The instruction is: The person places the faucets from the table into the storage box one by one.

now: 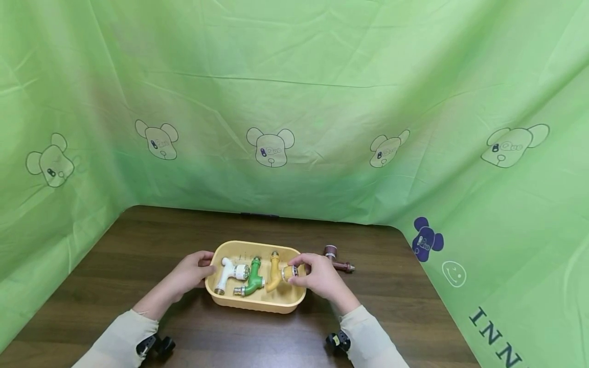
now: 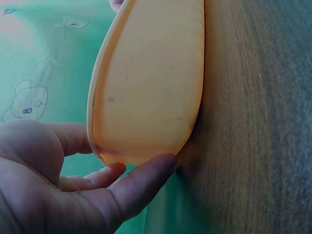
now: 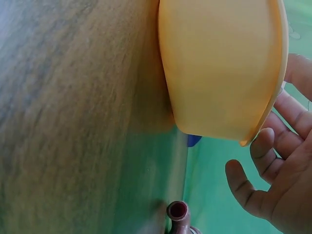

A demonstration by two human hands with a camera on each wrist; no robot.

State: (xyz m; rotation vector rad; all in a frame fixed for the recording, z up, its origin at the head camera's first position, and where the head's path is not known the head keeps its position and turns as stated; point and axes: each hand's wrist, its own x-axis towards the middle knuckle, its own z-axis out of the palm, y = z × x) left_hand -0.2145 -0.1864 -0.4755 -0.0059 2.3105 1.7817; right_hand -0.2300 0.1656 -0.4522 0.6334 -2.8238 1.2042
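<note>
A pale yellow plastic basin (image 1: 257, 305) sits on the table with three taps lying in it. At its left end, my left hand (image 1: 192, 273) holds the rim, thumb over the edge and fingers against the outer wall. In the left wrist view those fingers touch the basin wall (image 2: 151, 87). Over the basin's right end, my right hand (image 1: 322, 276) pinches the ribbed knob of the yellow tap (image 1: 274, 273). A green tap (image 1: 254, 278) lies in the middle, and a white tap (image 1: 225, 276) lies on the left. The right wrist view hides the pinched knob behind the basin wall (image 3: 219, 73).
A dark red-brown tap (image 1: 341, 266) lies on the wooden table (image 1: 161, 240) just right of the basin, partly behind my right hand. Green cloth (image 1: 276, 102) with printed bear heads surrounds the table at the back and sides. A small dark strip (image 1: 259, 215) shows at the back edge.
</note>
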